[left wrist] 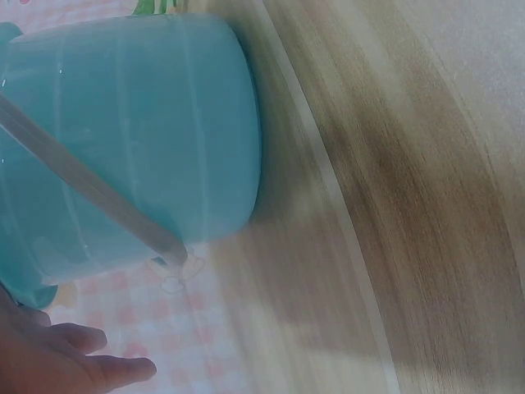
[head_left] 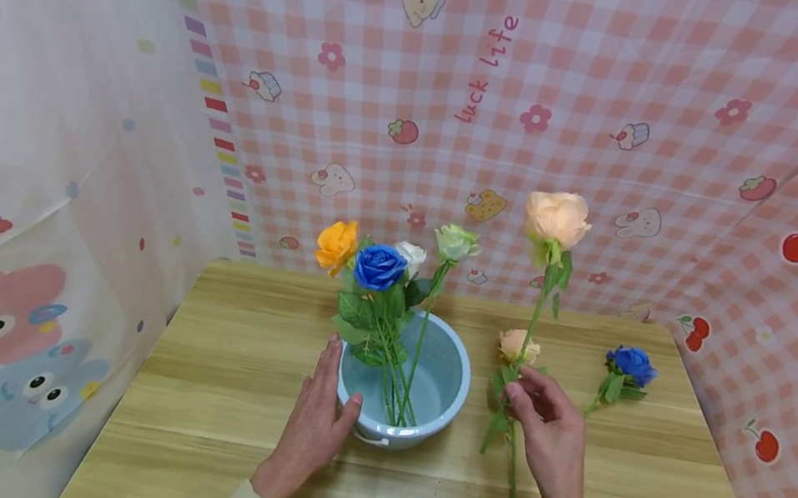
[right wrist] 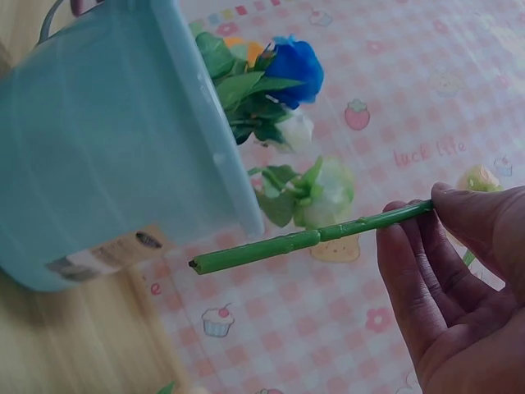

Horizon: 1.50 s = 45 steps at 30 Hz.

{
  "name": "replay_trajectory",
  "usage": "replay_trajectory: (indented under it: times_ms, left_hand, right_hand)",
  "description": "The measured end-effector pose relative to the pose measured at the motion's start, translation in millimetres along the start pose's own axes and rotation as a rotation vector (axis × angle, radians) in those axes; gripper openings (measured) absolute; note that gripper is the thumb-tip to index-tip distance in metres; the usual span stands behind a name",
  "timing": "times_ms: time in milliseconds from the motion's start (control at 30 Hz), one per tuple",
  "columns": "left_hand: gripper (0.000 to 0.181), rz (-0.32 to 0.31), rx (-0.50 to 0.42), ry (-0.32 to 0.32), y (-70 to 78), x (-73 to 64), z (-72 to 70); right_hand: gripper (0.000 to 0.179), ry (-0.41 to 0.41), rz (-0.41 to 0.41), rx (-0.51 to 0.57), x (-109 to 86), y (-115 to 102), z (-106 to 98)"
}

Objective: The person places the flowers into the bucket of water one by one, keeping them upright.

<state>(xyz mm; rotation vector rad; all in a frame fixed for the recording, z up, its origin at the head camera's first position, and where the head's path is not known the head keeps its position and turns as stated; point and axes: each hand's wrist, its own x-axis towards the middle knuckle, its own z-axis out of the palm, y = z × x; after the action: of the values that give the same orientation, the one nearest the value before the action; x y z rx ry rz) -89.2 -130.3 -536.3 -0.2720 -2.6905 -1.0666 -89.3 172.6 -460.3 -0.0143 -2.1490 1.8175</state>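
Observation:
A light-blue bucket [head_left: 459, 356] stands on the table, holding artificial roses: an orange rose [head_left: 336, 247], a blue rose [head_left: 380, 267], a white rose [head_left: 410, 257] and a pale green rose [head_left: 456, 242]. My left hand [head_left: 316, 421] rests against the bucket's left side, fingers extended along the rim. To the bucket's right, my right hand [head_left: 553, 444] pinches the stem of a tall peach rose [head_left: 557, 219] between thumb and fingers. Its bloom points up. In the right wrist view, the cut end of the green stem [right wrist: 279, 245] hangs beside the bucket's rim [right wrist: 220, 139].
Behind my right hand a second, smaller peach rose [head_left: 518, 345] lies on the wooden table [head_left: 213, 393]. Farther right lies another blue rose [head_left: 632, 365]. Checked cloth [head_left: 618, 76] hangs behind the table. A handle [left wrist: 98, 193] slants across the bucket's outer wall.

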Motion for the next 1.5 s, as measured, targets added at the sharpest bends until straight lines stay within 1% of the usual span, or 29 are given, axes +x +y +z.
replay_trajectory:
  times_ms: [133, 300, 567, 800, 1067, 1233, 1367, 1500]
  left_hand:
    - [0.08, -0.002, 0.003, -0.004, 0.0, 0.7, -0.3]
    - [0.081, -0.002, 0.006, -0.005, -0.2, 1.5, -0.2]
    - [0.081, -0.004, 0.01, -0.005, -0.5, 1.5, 0.0]
    - [0.082, -0.003, 0.007, -0.002, -0.1, 1.4, 0.1]
    - [0.082, -0.007, 0.008, -0.004, 0.0, 1.3, 0.0]
    - [0.082, -0.012, 0.008, -0.005, 0.1, 1.1, -0.3]
    - [0.082, -0.012, 0.008, -0.005, 0.1, 0.6, -0.1]
    - [0.082, -0.005, 0.012, 0.001, -0.5, 0.2, 0.4]
  right_hand:
    - [0.026, 0.016, -0.027, 0.012, 2.1, -6, 5]
    - [0.025, 0.018, -0.045, 0.023, 4.0, -13, 11]
    - [0.026, -0.01, -0.046, 0.066, 6.1, -20, 18]
    - [0.026, -0.014, -0.107, 0.098, 10.0, -25, 25]
    - [0.027, -0.036, -0.148, 0.127, 16.3, -32, 36]
    - [0.026, -0.063, -0.165, 0.166, 20.9, -36, 45]
    - [0.025, -0.088, -0.164, 0.195, 23.5, -36, 52]
    - [0.024, -0.103, -0.135, 0.175, 24.3, -34, 58]
